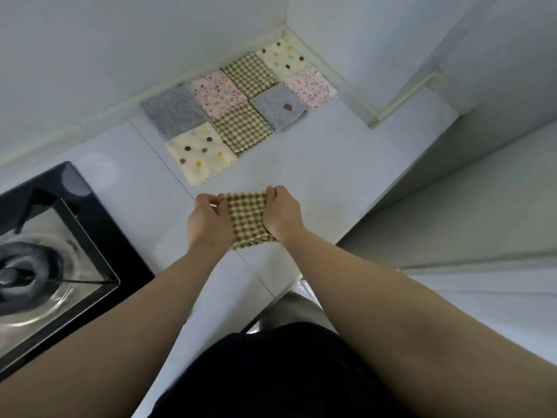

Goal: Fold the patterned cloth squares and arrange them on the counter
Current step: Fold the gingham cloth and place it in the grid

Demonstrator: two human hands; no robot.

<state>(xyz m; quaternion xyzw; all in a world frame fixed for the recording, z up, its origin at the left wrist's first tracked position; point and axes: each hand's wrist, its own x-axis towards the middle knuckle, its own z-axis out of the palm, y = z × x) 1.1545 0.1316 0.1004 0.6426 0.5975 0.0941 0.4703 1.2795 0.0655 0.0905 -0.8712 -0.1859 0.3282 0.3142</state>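
Note:
A green-and-cream checked cloth square (247,220) is held over the white counter (316,176) near its front edge. My left hand (208,220) pinches its left top corner and my right hand (281,211) grips its right top corner. Further back, several folded squares lie side by side in two rows against the wall: a grey one (174,111), a pink floral one (218,90), a checked one (250,74), a cream dotted one (281,58), another pink floral one (310,86), a grey one (278,111), a checked one (241,128) and a cream dotted one (200,152).
A black glass gas hob (60,236) with a burner (24,273) fills the left side. The wall (120,40) runs behind the counter and a white boxed corner (422,95) stands at the right. The counter's front edge drops off at the right.

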